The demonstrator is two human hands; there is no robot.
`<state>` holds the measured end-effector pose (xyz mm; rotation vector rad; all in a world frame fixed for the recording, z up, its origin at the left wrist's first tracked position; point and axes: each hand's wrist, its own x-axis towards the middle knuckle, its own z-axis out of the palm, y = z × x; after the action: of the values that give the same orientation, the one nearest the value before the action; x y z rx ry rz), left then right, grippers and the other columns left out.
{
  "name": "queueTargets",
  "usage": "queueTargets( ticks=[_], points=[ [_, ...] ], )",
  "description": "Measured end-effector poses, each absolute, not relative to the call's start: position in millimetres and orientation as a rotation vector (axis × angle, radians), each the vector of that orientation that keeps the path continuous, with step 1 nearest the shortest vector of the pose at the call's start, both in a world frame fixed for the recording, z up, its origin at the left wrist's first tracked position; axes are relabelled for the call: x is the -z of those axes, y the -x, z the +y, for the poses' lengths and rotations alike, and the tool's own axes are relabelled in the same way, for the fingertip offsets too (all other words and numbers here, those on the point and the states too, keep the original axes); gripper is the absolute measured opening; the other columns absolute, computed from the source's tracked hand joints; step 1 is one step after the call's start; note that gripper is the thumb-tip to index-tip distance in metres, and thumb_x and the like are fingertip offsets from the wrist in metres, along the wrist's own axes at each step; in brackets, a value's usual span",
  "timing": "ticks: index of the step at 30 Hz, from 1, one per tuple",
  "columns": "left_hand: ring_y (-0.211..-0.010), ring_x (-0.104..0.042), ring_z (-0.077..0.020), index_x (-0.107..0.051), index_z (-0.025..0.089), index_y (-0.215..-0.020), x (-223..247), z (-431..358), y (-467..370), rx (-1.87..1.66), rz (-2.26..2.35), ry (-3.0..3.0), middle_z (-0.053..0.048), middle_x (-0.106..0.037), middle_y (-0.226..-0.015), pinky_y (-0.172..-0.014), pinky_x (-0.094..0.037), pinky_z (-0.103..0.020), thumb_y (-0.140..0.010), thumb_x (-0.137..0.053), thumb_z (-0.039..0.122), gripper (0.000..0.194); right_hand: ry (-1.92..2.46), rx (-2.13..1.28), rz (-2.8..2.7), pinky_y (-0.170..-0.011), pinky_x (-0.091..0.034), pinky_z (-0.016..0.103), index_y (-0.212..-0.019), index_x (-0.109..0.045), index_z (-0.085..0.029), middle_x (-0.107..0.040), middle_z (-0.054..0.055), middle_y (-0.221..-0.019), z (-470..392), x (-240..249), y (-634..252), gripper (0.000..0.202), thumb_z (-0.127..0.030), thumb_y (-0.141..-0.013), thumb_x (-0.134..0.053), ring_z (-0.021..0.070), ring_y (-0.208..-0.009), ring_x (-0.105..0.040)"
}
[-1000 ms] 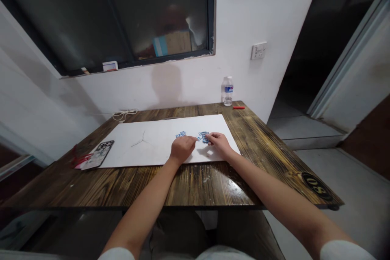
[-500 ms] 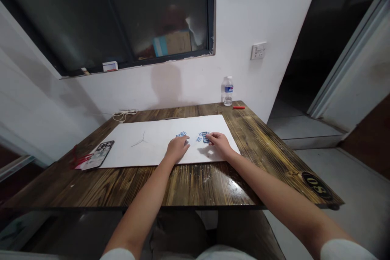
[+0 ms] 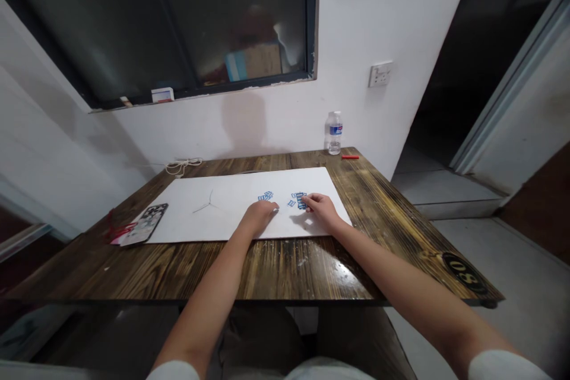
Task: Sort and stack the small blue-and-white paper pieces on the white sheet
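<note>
My left hand point(image 3: 260, 217) rests low over the white board point(image 3: 236, 222), thumb and fingers pinched together. A tiny pale bit shows at its fingertips, too small to name. Just beyond it lies a loose cluster of small blue-edged white pieces point(image 3: 265, 196). My right hand point(image 3: 321, 210) is closed in a pinch at the right side of a column of blue-edged white pieces point(image 3: 300, 200), its fingertips on one of them. A single blue-edged piece point(image 3: 291, 203) lies to the left of that column. My curled fingers hide part of the column.
Thin lines point(image 3: 209, 202) are drawn on the board's left half. A patterned phone point(image 3: 149, 224) and red strands point(image 3: 119, 228) lie at its left end. Behind are a coiled cable point(image 3: 182, 165), a water bottle point(image 3: 335, 133) and a red pen-like stick point(image 3: 350, 157). The wooden table point(image 3: 307, 273) borders the wall.
My left hand has drawn back slightly from the left cluster, and its spread fingers have closed into a pinch. My right hand stays in nearly the same place.
</note>
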<state>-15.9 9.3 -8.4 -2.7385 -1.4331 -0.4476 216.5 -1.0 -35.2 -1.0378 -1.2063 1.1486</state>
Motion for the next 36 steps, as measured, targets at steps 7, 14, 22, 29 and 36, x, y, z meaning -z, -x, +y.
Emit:
queueTargets(
  ticks=[7, 14, 22, 29, 36],
  points=[
    [-0.096, -0.063, -0.0215, -0.07, 0.021, -0.101, 8.0, 11.1, 18.1, 0.37, -1.387, 2.742, -0.007, -0.071, -0.098, -0.084, -0.047, -0.031, -0.09, -0.049, 0.021, 0.024, 1.029, -1.155, -1.213, -0.056, -0.034, 0.027, -0.065, -0.062, -0.017, -0.054, -0.002, -0.05, -2.7, 33.9, -216.7, 0.042, -0.058, -0.063, -0.071, 0.0122, -0.052, -0.046],
    [-0.104, -0.06, -0.022, -0.067, 0.022, -0.102, 12.2, 11.3, 20.1, 0.359, -1.443, 2.687, -0.008, -0.068, -0.109, -0.087, -0.045, -0.032, -0.087, -0.052, 0.017, 0.022, 1.036, -1.142, -1.223, -0.056, -0.035, 0.026, -0.064, -0.063, -0.017, -0.053, -0.002, -0.051, -1.8, 35.5, -216.0, 0.04, -0.057, -0.064, -0.07, 0.012, -0.052, -0.046],
    [-0.092, -0.063, -0.0223, -0.069, 0.024, -0.093, 8.8, 11.6, 20.4, 0.32, -1.503, 2.714, -0.008, -0.07, -0.095, -0.082, -0.045, -0.031, -0.087, -0.052, 0.024, 0.018, 1.046, -1.137, -1.221, -0.054, -0.036, 0.026, -0.066, -0.063, -0.018, -0.054, -0.002, -0.051, -0.4, 36.5, -215.9, 0.041, -0.059, -0.062, -0.069, 0.0128, -0.051, -0.047],
    [-0.088, -0.065, -0.0214, -0.069, 0.023, -0.095, 5.5, 8.4, 17.5, 0.335, -1.451, 2.715, -0.008, -0.071, -0.089, -0.081, -0.046, -0.031, -0.089, -0.049, 0.026, 0.021, 1.059, -1.135, -1.234, -0.056, -0.036, 0.027, -0.065, -0.063, -0.018, -0.054, -0.002, -0.051, -2.6, 33.1, -216.4, 0.04, -0.057, -0.063, -0.069, 0.0126, -0.051, -0.047],
    [-0.091, -0.067, -0.0201, -0.068, 0.024, -0.106, 5.8, 9.2, 18.8, 0.432, -1.456, 2.734, -0.006, -0.073, -0.097, -0.084, -0.048, -0.03, -0.085, -0.052, 0.021, 0.026, 1.069, -1.126, -1.24, -0.056, -0.037, 0.027, -0.066, -0.064, -0.017, -0.054, -0.002, -0.05, -4.2, 32.8, -215.9, 0.04, -0.057, -0.063, -0.069, 0.0133, -0.052, -0.048]
  ],
)
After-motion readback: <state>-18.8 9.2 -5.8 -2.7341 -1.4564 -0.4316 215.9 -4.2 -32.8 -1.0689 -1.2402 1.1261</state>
